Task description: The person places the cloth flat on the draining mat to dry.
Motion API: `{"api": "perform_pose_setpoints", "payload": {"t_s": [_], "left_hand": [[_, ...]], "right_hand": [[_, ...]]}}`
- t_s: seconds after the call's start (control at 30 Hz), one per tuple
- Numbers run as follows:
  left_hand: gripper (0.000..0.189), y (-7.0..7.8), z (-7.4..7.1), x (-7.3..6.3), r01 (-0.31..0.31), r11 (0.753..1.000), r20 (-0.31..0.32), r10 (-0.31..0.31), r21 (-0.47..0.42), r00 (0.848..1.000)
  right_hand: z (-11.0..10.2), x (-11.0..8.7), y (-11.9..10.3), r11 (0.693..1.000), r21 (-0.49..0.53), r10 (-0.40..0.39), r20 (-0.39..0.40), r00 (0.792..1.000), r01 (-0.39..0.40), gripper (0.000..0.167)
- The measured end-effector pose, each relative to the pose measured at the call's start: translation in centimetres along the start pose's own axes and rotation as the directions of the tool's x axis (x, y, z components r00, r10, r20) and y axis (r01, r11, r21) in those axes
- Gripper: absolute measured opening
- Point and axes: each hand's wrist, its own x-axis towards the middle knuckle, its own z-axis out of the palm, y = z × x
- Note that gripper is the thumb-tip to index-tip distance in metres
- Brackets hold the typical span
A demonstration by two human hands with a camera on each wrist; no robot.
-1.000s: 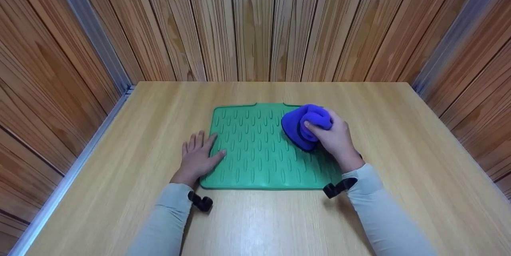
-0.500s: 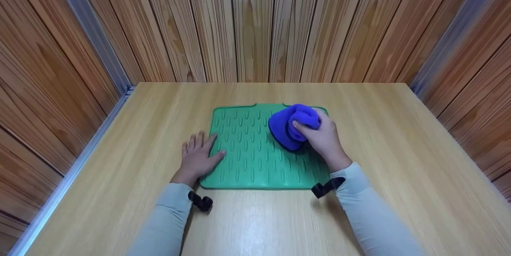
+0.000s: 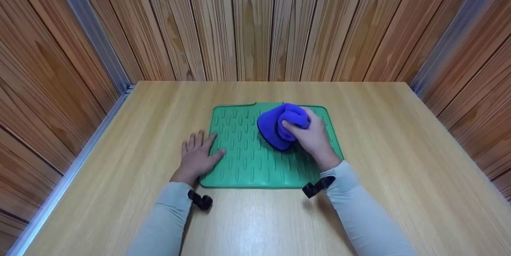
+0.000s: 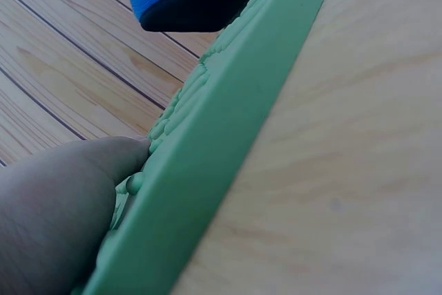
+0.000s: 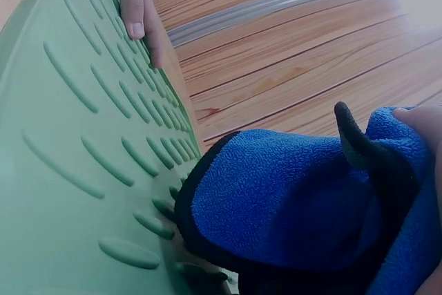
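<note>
A green ridged rubber mat (image 3: 239,168) lies flat on the wooden table. My left hand (image 3: 197,160) rests with spread, straight fingers on the mat's left edge; its thumb (image 4: 117,160) touches the ridges in the left wrist view. Bunched in my right hand (image 3: 317,138) is a blue cloth (image 3: 275,126) with a dark border, gripped between thumb and fingers over the mat's upper middle. In the right wrist view the lower part of the cloth (image 5: 276,191) fans out against the ridges. The fingers behind the cloth are partly hidden.
Bare wooden table (image 3: 399,148) surrounds the mat on all sides. Wood-plank walls (image 3: 255,24) stand at the back and both sides, with metal strips (image 3: 92,28) at the corners. A black strap mount (image 3: 319,186) sits on each wrist.
My right hand has slid steadily leftward over the mat with the blue cloth, from its right side toward the middle. The left hand and the mat have stayed in place.
</note>
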Motion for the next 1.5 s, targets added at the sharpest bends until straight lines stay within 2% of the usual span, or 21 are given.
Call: {"api": "perform_pose_setpoints", "payload": {"t_s": [0.23, 0.43, 0.9, 1.07, 1.5], "left_hand": [[0.077, 0.0, -0.1, -0.1, 0.005, 1.000, -0.001, -0.005, 0.007, 1.000], [0.077, -0.1, 0.0, -0.2, 0.005, 1.000, 0.003, -0.005, 0.008, 1.000], [0.078, -0.3, 0.2, 0.1, 0.003, 1.000, 0.014, -0.003, 0.003, 1.000], [0.078, -0.2, 0.1, 0.0, 0.007, 1.000, 0.014, -0.007, 0.001, 1.000], [0.078, 0.0, 0.0, 0.0, 0.004, 1.000, -0.003, -0.004, 0.009, 1.000]], "right_hand": [[0.8, -0.2, 0.4, 1.000, -0.012, 0.014, 0.020, 1.000, -0.013, 0.053], [1.3, -0.4, 1.0, 0.998, -0.030, 0.056, 0.053, 0.997, -0.054, 0.057], [1.7, -0.4, 2.2, 0.993, -0.072, 0.098, 0.119, 0.988, -0.090, 0.055], [1.8, -0.4, 2.5, 0.990, -0.096, 0.114, 0.137, 0.984, -0.101, 0.060], [1.9, -0.4, 3.4, 0.990, -0.083, 0.125, 0.163, 0.979, -0.113, 0.058]]}}
